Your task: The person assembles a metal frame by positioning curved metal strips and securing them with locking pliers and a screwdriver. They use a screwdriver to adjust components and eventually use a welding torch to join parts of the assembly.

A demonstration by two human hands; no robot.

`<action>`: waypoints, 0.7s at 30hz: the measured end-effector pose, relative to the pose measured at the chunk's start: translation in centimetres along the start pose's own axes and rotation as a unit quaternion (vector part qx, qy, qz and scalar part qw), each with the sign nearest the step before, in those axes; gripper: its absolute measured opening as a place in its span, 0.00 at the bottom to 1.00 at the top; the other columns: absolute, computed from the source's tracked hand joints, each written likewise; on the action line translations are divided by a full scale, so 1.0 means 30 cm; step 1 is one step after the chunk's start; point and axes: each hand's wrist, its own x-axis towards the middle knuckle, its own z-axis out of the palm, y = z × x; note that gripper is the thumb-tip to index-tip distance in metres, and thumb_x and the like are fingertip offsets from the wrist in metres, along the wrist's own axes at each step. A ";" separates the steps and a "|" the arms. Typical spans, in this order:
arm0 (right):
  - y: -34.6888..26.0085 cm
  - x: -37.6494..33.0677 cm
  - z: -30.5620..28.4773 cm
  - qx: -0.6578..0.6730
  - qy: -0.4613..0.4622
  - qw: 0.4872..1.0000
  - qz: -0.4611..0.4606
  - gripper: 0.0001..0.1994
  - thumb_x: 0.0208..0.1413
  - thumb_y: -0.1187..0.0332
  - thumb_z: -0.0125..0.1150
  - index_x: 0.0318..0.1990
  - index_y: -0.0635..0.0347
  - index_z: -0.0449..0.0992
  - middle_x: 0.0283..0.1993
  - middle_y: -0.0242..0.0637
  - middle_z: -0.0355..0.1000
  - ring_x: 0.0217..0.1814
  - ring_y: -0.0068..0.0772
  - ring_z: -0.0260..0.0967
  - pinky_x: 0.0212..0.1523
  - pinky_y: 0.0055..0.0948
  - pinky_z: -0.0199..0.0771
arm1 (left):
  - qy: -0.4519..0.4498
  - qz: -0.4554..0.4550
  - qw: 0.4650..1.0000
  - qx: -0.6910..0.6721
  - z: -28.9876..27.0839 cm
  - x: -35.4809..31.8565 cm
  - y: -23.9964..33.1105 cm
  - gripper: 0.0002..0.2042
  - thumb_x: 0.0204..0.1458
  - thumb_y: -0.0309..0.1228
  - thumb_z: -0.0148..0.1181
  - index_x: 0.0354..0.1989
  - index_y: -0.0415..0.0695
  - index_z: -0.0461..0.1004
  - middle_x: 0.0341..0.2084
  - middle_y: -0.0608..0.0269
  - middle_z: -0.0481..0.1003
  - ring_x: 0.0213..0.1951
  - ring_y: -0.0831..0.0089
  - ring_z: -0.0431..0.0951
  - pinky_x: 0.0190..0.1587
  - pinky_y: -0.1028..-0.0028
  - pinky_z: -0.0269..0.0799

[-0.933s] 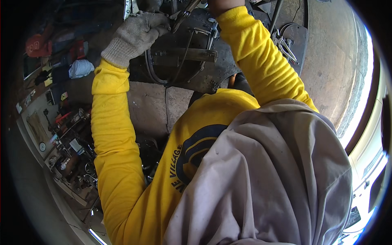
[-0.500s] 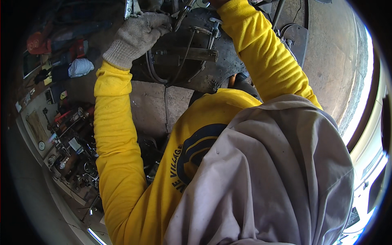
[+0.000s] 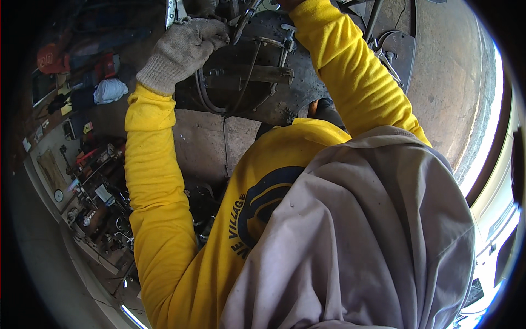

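My left hand (image 3: pixel 183 52), in a grey knitted glove, is at the top with its fingers bent together. A pale metal tool (image 3: pixel 174 12) with a handle-like shape rises against the back of the glove. By the fingertips a dark metal bar (image 3: pixel 245 22) slants up; whether the fingers grip it is hidden. Only a sliver of my right hand (image 3: pixel 287 4) shows at the upper edge, its fingers out of sight. Between my arms, a bent rod (image 3: pixel 204 96) and a short metal bar (image 3: pixel 263 73) lie over a dark, round-edged metal surface (image 3: pixel 315 77).
A clamp-like metal piece (image 3: pixel 288 38) stands near the right sleeve. Farther right is a grey metal plate (image 3: pixel 402 55) with a rounded end. Tools and parts crowd a bench (image 3: pixel 101 203) on the left. A pale cloth bundle (image 3: pixel 110 91) lies beyond my left arm.
Almost everything holds still. The view has shifted very slightly, and both hands keep their places at the top.
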 end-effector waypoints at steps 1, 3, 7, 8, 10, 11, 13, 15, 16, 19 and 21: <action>0.014 0.009 -0.008 0.000 0.001 1.000 0.000 0.14 0.59 0.58 0.66 0.42 0.58 0.73 0.34 0.29 0.69 0.35 0.25 0.65 0.37 0.29 0.65 | -0.001 -0.017 0.999 -0.038 -0.002 0.003 0.002 0.10 0.60 0.27 0.59 0.48 0.42 0.82 0.46 0.57 0.82 0.48 0.63 0.83 0.53 0.71 0.79; 0.037 0.024 -0.009 0.009 -0.015 1.000 0.010 0.15 0.59 0.59 0.65 0.43 0.60 0.73 0.36 0.30 0.71 0.36 0.26 0.66 0.38 0.29 0.66 | -0.004 -0.028 0.998 -0.051 0.006 0.002 0.001 0.10 0.60 0.27 0.59 0.48 0.43 0.82 0.46 0.57 0.82 0.48 0.63 0.83 0.53 0.71 0.79; 0.027 0.011 0.017 0.052 0.008 0.999 0.013 0.15 0.60 0.61 0.64 0.45 0.61 0.73 0.37 0.31 0.72 0.36 0.26 0.67 0.39 0.30 0.68 | -0.009 -0.036 0.999 -0.032 0.002 0.004 0.003 0.10 0.59 0.27 0.61 0.48 0.42 0.82 0.45 0.57 0.82 0.47 0.62 0.83 0.51 0.71 0.80; 0.025 0.013 0.012 0.044 0.003 0.999 0.023 0.15 0.60 0.61 0.64 0.46 0.62 0.72 0.37 0.31 0.72 0.36 0.26 0.67 0.40 0.30 0.69 | -0.009 -0.037 0.999 -0.033 0.007 0.003 -0.005 0.10 0.59 0.27 0.61 0.48 0.42 0.82 0.45 0.57 0.82 0.47 0.62 0.83 0.51 0.71 0.80; 0.030 0.016 0.009 0.036 -0.001 0.999 0.033 0.14 0.60 0.62 0.63 0.47 0.62 0.72 0.37 0.31 0.73 0.36 0.27 0.68 0.40 0.31 0.70 | 0.011 0.030 0.999 0.029 0.013 0.006 -0.013 0.10 0.59 0.28 0.63 0.46 0.41 0.82 0.45 0.58 0.82 0.47 0.61 0.82 0.52 0.70 0.80; 0.042 0.022 0.012 0.031 0.007 0.999 0.019 0.14 0.60 0.62 0.63 0.46 0.62 0.72 0.36 0.31 0.73 0.35 0.26 0.68 0.39 0.31 0.70 | 0.011 0.030 0.999 0.029 0.015 0.004 -0.013 0.10 0.59 0.28 0.63 0.46 0.41 0.82 0.45 0.58 0.82 0.47 0.61 0.82 0.52 0.70 0.80; 0.058 0.036 0.012 0.025 0.016 1.000 0.003 0.14 0.60 0.62 0.63 0.46 0.62 0.72 0.36 0.31 0.72 0.35 0.26 0.68 0.38 0.31 0.69 | 0.008 -0.006 1.000 0.001 0.007 0.009 0.005 0.09 0.58 0.29 0.64 0.44 0.41 0.82 0.45 0.59 0.83 0.47 0.61 0.82 0.51 0.69 0.80; 0.064 0.042 0.015 0.010 0.011 1.000 0.001 0.14 0.60 0.62 0.63 0.46 0.62 0.72 0.33 0.30 0.72 0.33 0.25 0.67 0.36 0.29 0.69 | 0.017 0.030 0.998 0.044 0.016 0.006 -0.019 0.09 0.58 0.29 0.63 0.44 0.41 0.82 0.45 0.60 0.83 0.47 0.61 0.82 0.51 0.69 0.80; 0.063 0.040 0.018 0.010 0.010 1.000 0.001 0.14 0.60 0.62 0.63 0.46 0.62 0.72 0.33 0.30 0.72 0.33 0.25 0.67 0.36 0.29 0.69 | 0.026 0.064 0.994 0.086 0.021 0.002 -0.029 0.08 0.58 0.29 0.63 0.44 0.42 0.82 0.45 0.60 0.83 0.48 0.61 0.82 0.51 0.69 0.80; 0.063 0.043 0.021 0.062 0.000 0.998 0.034 0.14 0.59 0.63 0.64 0.45 0.62 0.73 0.32 0.29 0.71 0.31 0.23 0.67 0.34 0.28 0.68 | 0.018 0.052 0.995 0.084 0.022 0.003 -0.023 0.08 0.58 0.28 0.62 0.45 0.43 0.82 0.45 0.59 0.82 0.48 0.61 0.82 0.51 0.69 0.80; 0.071 0.056 0.028 0.085 -0.020 0.996 0.029 0.13 0.59 0.64 0.64 0.45 0.62 0.73 0.32 0.29 0.71 0.30 0.23 0.67 0.33 0.27 0.67 | 0.014 0.013 0.999 0.038 0.010 0.003 0.008 0.08 0.58 0.27 0.62 0.45 0.43 0.82 0.45 0.58 0.82 0.48 0.61 0.82 0.51 0.69 0.80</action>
